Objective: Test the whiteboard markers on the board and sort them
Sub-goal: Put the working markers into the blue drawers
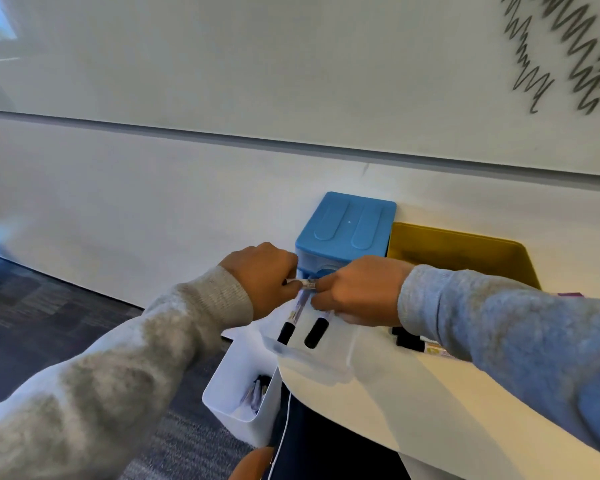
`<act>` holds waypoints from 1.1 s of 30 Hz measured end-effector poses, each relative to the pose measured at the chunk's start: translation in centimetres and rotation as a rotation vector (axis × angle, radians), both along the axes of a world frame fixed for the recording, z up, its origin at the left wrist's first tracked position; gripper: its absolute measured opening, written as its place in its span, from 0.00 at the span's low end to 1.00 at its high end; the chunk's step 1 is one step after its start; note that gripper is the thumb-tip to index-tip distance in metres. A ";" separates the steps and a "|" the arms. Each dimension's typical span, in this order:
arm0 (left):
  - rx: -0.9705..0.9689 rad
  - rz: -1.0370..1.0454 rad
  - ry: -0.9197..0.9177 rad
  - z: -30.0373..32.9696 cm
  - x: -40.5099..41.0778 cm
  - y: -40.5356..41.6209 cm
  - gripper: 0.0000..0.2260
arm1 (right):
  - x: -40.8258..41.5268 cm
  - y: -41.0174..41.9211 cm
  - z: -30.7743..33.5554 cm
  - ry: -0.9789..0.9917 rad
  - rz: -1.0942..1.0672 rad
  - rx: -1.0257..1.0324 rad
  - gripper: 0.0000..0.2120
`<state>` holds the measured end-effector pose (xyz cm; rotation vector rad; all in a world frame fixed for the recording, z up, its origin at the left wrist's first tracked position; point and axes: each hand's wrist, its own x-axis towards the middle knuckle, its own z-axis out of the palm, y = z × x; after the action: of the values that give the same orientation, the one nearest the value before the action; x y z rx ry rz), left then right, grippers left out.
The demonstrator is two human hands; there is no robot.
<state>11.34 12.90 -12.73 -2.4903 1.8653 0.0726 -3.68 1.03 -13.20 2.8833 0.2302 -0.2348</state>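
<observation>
- A white bin point(236, 393) hangs by the table point(378, 393) edge with markers inside.
- Two black-capped markers point(315, 332) lie in a clear tray point(312, 358).
- Left hand point(262, 278) and right hand point(357, 289) both pinch one marker point(307, 283) between them.
- A blue box point(347, 226) sits behind.
- Squiggles point(561, 53) mark the whiteboard point(257, 64).

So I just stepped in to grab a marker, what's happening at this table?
A person is sorting whiteboard markers. Both hands, the left hand and the right hand, grip one marker between them, above a clear tray where two black-capped markers lie. More markers sit in a white bin at the table's edge. Dark test scribbles are already on the board.
</observation>
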 end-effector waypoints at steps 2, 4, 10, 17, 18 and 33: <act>-0.003 0.000 0.008 1.1 0.8 0.3 0.11 | -0.8 0.0 0.1 -0.108 -0.062 0.167 0.06; 0.003 -0.008 0.033 2.1 1.6 0.7 0.10 | -1.5 0.3 0.2 -0.217 -0.122 0.322 0.06; -0.086 -0.011 0.151 5.3 2.6 1.8 0.10 | -5.2 0.6 2.1 -0.567 -0.269 0.587 0.06; -0.378 -0.158 0.262 4.5 -0.6 0.4 0.04 | -15.8 -4.1 -1.7 -0.415 -0.592 0.562 0.05; -0.369 -0.203 0.284 3.9 -1.6 0.0 0.04 | -16.9 -4.4 -3.1 -0.345 -0.631 0.500 0.05; -0.079 -0.581 0.083 -2.7 -15.4 -6.1 0.09 | -21.6 -6.0 -9.7 -0.432 -0.835 0.533 0.08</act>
<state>-4.04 6.81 -15.43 -1.9061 2.5834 0.0885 -25.31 -4.92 -22.91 3.2504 -1.1563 0.3736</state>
